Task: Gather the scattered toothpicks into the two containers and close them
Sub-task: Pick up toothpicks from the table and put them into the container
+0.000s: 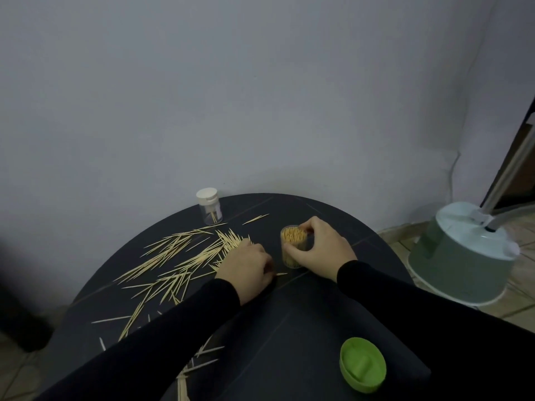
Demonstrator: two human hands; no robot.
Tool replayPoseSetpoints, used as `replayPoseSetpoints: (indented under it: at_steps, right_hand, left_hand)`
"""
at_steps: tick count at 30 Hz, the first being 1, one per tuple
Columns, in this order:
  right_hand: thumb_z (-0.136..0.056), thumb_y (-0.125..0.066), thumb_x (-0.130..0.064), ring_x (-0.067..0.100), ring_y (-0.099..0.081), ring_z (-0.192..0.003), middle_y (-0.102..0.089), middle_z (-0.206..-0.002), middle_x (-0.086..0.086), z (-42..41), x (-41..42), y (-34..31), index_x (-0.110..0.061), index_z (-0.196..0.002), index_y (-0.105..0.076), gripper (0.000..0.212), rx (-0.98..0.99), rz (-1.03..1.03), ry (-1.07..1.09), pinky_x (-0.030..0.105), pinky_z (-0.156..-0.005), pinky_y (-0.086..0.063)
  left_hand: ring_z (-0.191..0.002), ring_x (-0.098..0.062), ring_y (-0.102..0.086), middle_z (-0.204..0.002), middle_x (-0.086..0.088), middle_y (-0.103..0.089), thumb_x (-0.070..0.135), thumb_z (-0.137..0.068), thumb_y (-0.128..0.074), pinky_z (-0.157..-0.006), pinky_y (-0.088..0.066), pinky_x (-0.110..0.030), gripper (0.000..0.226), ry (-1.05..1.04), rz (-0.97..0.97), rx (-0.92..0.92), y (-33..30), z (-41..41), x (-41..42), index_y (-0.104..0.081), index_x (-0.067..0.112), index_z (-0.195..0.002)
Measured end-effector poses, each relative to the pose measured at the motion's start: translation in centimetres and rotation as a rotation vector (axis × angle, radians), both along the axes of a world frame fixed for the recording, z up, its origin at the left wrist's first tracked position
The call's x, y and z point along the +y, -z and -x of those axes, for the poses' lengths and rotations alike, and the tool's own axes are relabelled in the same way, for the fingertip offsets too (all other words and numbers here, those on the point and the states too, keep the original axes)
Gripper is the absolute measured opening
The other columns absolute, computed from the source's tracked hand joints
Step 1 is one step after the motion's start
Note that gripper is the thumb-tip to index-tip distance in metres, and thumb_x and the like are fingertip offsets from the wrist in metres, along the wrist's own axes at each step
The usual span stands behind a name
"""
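The open clear container (pixel 293 246) stands upright near the middle of the round dark desk (pixel 304 328), already packed almost full with toothpicks standing on end, and the right hand (pixel 321 250) wraps around it, thumb on the near wall and fingers over the far rim, steadying it. Just left of that container the left hand (pixel 247 267) is curled knuckles-up over the edge of the scattered toothpicks (pixel 179 256), pinching a few against the desk; one tip pokes out from under it toward the container. The rest fan out further left of the container and trail toward the near edge. Beyond it, to the far left, a second container (pixel 210 210) sits with its white lid on and only a few sticks inside. The green lid (pixel 362 363) lies upside down well nearer than the open container. These sticks look weightless, stiff and brittle, with sharp points, and likely slide on the smooth top, so raking them into an aligned bundle and pinching at mid-length seems wiser. The light container would probably tip if unheld.
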State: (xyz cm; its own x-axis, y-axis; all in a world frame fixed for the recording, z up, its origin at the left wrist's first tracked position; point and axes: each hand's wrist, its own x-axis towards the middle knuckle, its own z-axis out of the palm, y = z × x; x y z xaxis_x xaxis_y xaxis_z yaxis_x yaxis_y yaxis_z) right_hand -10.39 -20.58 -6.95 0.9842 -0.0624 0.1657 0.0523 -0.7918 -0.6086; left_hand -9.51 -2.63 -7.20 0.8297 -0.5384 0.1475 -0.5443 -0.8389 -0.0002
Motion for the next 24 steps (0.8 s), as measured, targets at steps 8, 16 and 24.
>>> replayPoseSetpoints:
  at_steps: [8, 16, 24]
  right_hand:
    - [-0.077, -0.071, -0.053, 0.006, -0.054, -0.095, -0.052, -0.115, -0.009, -0.2, 0.1, 0.1, -0.027, -0.119, -0.047, 0.054, 0.012, -0.092, -0.071, 0.026, -0.080, -0.052]
    - [-0.083, -0.068, -0.044, 0.007, -0.055, -0.087, -0.052, -0.116, -0.009, 0.1, 0.1, 0.4, -0.026, -0.133, -0.046, 0.057, 0.053, -0.144, -0.217, 0.015, -0.066, -0.045]
    - [-0.084, -0.068, -0.045, 0.009, -0.055, -0.086, -0.053, -0.115, -0.009, 0.2, 0.7, 0.6, -0.027, -0.131, -0.047, 0.055, 0.032, -0.126, -0.257, 0.018, -0.068, -0.048]
  left_hand:
    - [-0.107, -0.020, -0.042, -0.118, -0.003, -0.052, 0.026, -0.094, -0.046, -0.096, -0.036, -0.034, 0.026, -0.053, -0.216, -0.046, -0.5, 0.5, 0.2, -0.051, 0.016, -0.117]
    - [-0.100, -0.010, -0.055, -0.106, 0.007, -0.060, 0.020, -0.097, -0.048, -0.092, -0.046, -0.031, 0.024, -0.215, 0.744, 0.066, -2.8, -1.5, 1.3, -0.061, 0.030, -0.116]
    - [-0.085, -0.001, -0.061, -0.093, 0.006, -0.064, 0.016, -0.094, -0.055, -0.070, -0.048, -0.010, 0.016, -0.119, 1.148, 0.198, -2.5, -0.5, -0.6, -0.057, 0.021, -0.110]
